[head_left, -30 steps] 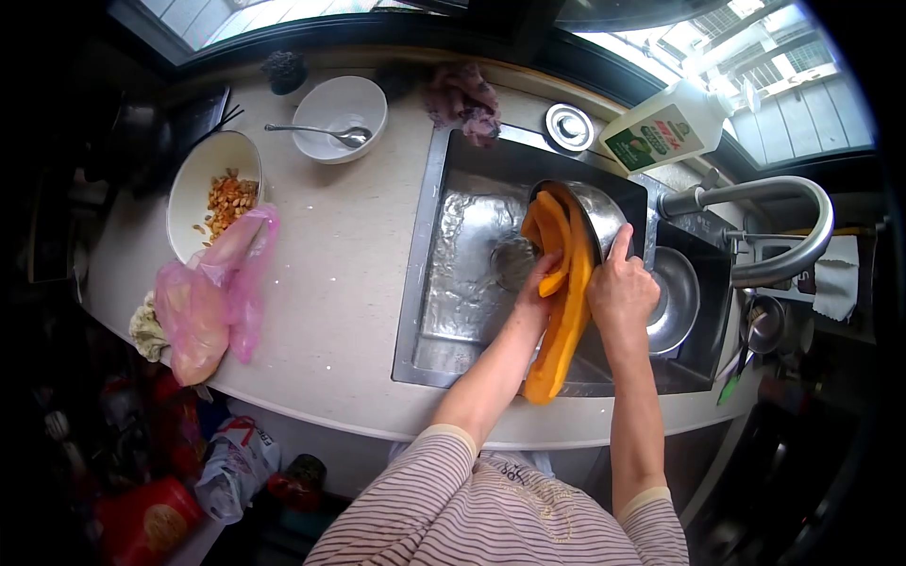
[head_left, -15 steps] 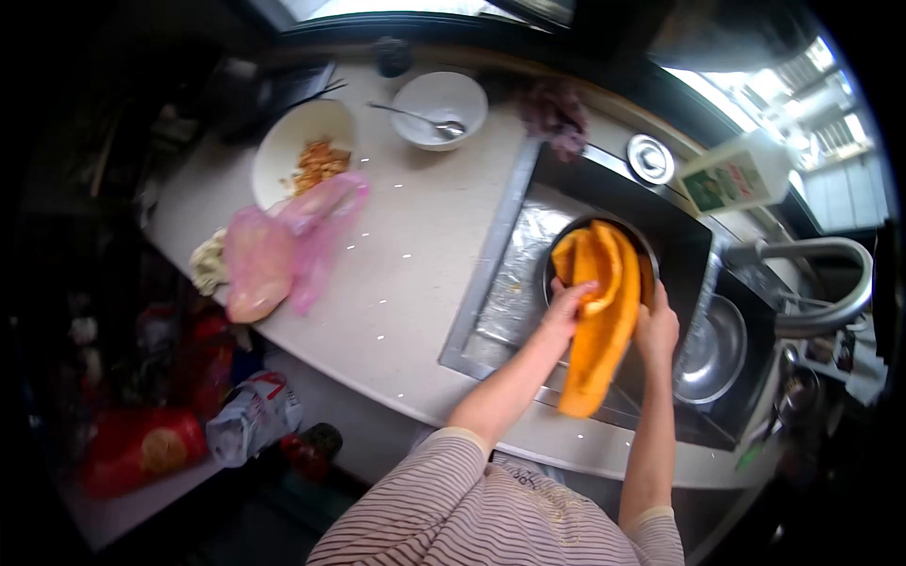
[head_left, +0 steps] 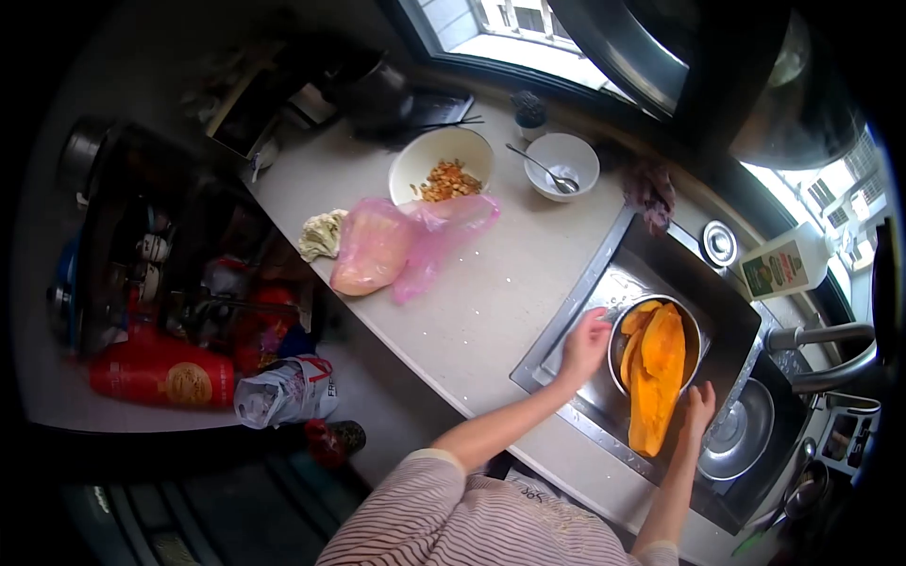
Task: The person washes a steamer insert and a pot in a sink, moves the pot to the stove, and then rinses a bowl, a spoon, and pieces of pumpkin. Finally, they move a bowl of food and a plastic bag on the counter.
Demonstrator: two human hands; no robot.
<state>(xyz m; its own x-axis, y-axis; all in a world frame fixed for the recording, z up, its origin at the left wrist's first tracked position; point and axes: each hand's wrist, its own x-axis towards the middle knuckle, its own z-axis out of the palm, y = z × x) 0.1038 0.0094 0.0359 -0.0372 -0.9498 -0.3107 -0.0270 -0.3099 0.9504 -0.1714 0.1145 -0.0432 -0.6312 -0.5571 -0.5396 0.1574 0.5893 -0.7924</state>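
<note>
Long orange pumpkin pieces lie in a round metal bowl inside the sink, one long piece jutting over the near rim. My left hand is just left of the bowl, holding nothing, its fingers loosely bent and apart. On the other side, my right hand hangs empty close to the bowl's lower right rim, fingers slightly spread. The sink basin surrounds the bowl, with wet, shiny metal at its floor.
A second basin holds a metal bowl beside the faucet. On the counter are a white bowl with a spoon, a bowl of chopped food, a pink plastic bag and cauliflower. A large bottle stands behind the sink.
Both hands have let go of the pumpkin and bowl and moved apart to either side. The pumpkin now rests in the bowl. The camera view has turned left.
</note>
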